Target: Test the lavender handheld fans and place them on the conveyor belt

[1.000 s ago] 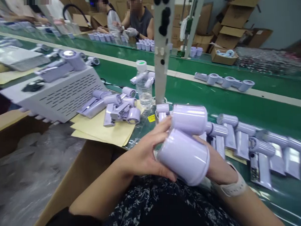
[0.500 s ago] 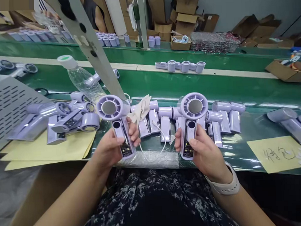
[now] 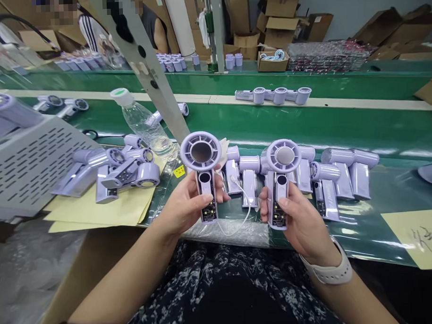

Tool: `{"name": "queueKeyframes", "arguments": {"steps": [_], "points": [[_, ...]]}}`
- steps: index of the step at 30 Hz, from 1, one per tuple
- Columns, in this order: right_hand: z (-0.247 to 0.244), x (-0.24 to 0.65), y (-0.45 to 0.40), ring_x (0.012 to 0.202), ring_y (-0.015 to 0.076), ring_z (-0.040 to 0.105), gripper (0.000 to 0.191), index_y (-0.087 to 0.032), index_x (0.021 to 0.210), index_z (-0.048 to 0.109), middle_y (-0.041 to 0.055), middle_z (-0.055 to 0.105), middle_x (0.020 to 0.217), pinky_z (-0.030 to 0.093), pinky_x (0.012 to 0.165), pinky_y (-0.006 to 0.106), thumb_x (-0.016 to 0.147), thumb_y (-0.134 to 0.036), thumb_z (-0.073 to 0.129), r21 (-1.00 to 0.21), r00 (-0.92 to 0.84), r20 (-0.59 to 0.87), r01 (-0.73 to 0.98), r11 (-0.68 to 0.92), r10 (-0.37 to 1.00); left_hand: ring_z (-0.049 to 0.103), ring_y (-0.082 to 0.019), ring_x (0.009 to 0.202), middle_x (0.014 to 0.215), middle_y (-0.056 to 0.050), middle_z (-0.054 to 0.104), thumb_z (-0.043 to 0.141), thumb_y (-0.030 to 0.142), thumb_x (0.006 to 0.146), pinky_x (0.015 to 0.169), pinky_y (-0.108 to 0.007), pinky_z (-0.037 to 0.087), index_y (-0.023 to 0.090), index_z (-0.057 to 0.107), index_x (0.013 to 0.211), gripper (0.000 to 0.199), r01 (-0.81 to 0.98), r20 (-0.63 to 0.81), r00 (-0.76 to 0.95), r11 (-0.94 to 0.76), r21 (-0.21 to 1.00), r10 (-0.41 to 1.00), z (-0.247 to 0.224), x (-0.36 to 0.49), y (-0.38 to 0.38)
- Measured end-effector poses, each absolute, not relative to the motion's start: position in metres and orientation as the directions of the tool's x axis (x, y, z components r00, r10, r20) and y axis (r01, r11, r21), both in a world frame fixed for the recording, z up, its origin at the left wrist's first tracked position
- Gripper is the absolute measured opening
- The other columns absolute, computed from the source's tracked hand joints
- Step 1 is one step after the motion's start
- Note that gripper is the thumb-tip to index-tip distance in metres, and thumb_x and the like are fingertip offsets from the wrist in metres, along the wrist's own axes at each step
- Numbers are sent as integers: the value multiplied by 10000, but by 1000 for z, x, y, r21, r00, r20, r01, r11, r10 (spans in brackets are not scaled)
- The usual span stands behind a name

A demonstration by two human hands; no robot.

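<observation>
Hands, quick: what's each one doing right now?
Left hand: closed around a lilac handheld fan.
Right hand: closed around another lilac handheld fan.

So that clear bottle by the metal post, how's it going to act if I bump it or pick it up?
The bottle looks tall and narrow, so a bump could tip it. It's probably light, since it seems mostly empty. Its clear, thin-looking side may flex when squeezed.
</observation>
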State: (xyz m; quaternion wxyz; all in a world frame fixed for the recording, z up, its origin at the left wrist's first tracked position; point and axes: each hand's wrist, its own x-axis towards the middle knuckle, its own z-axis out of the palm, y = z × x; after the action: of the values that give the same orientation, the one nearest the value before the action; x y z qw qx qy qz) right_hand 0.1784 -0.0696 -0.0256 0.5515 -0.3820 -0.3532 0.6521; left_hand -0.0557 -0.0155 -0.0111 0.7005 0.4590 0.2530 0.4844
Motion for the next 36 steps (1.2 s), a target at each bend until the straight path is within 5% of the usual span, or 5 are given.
{"name": "queueKeyframes", "arguments": {"steps": [6,22,36], "points": [[-25,172,-69,731,151,646,223,-228,1063,620,42,672,1008,575,637,293,928,-377,715,-879,-178,-34,-462,-114,983,625,-118,671,901,-2,579,808,270,819,617,-280,568,187,627,1236,462,-535,122,481,180,825,868,-14,-48,-26],[-33,167,-77,616,146,597,202,-231,1015,621,40,653,920,547,514,268,973,-428,614,-919,-116,-90,-374,-128,989,600,-104,605,837,20,594,803,311,753,523,-230,524,182,570,1090,430,-546,-23,367,235,804,930,-28,-46,-15],[-26,164,-77,695,146,640,178,-229,1030,638,47,689,971,575,593,260,974,-398,642,-907,-128,-47,-411,-96,991,626,-126,654,883,3,592,792,393,830,558,-255,531,185,559,1060,388,-427,91,437,117,897,895,-23,-49,-20]]}}
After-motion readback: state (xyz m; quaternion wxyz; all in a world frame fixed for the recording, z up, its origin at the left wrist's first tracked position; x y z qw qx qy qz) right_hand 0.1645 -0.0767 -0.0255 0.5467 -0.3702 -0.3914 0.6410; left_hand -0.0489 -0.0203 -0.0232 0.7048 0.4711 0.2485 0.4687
